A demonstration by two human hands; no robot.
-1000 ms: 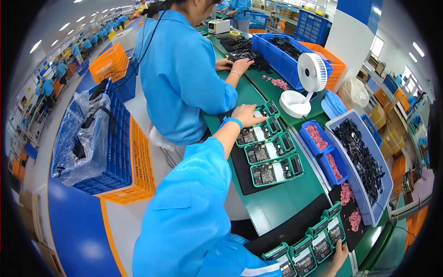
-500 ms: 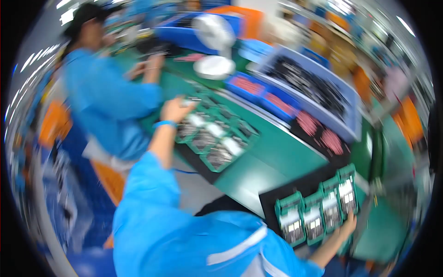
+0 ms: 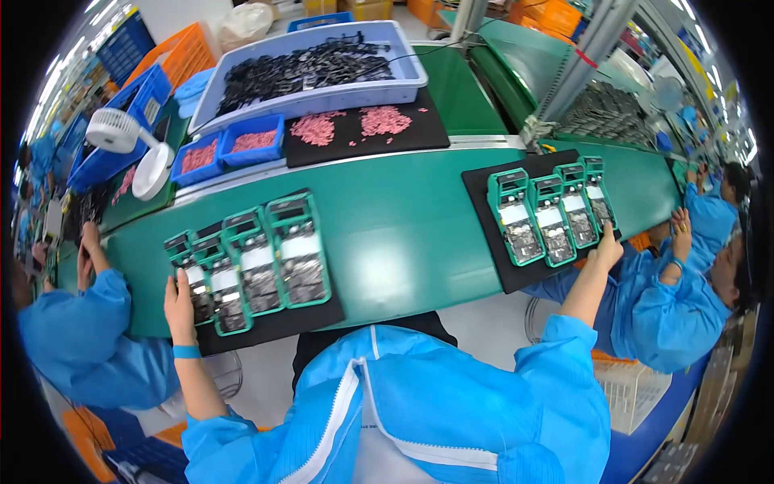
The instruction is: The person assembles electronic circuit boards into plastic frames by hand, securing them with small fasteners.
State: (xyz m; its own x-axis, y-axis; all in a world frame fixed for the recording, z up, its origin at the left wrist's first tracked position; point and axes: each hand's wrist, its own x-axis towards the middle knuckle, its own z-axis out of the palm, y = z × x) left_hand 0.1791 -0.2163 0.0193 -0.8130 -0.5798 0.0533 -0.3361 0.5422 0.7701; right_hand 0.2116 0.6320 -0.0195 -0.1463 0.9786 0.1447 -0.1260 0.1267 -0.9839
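- four green frames (image 3: 260, 266) lie side by side on a black mat (image 3: 321, 315) at the left of the green bench (image 3: 403, 234); each carries a dark circuit board with a pale patch.
- four more green frames (image 3: 555, 222) sit in a row on another black mat (image 3: 516, 278) at the right of the bench, well apart from the first row.
- the left hand (image 3: 180, 306), a blue band (image 3: 187, 352) at its wrist, is at the outer edge of the leftmost frame; its fingers are slightly bent, and i cannot tell how firmly they grip.
- the right hand (image 3: 605, 254) is at the near corner of the rightmost frame, thumb up beside it; its other fingers are mostly hidden, so i cannot tell how closed they are.
- beyond the bench's metal rail, a pale blue tub (image 3: 322, 97) holds tangled black parts (image 3: 298, 71).
- just beside it, two small blue bins (image 3: 254, 157) hold pink pieces, with two more pink piles (image 3: 385, 121) on a dark mat (image 3: 367, 149).
- a white fan (image 3: 113, 131) stands at the far left.
- co-workers in blue sit at both sides.
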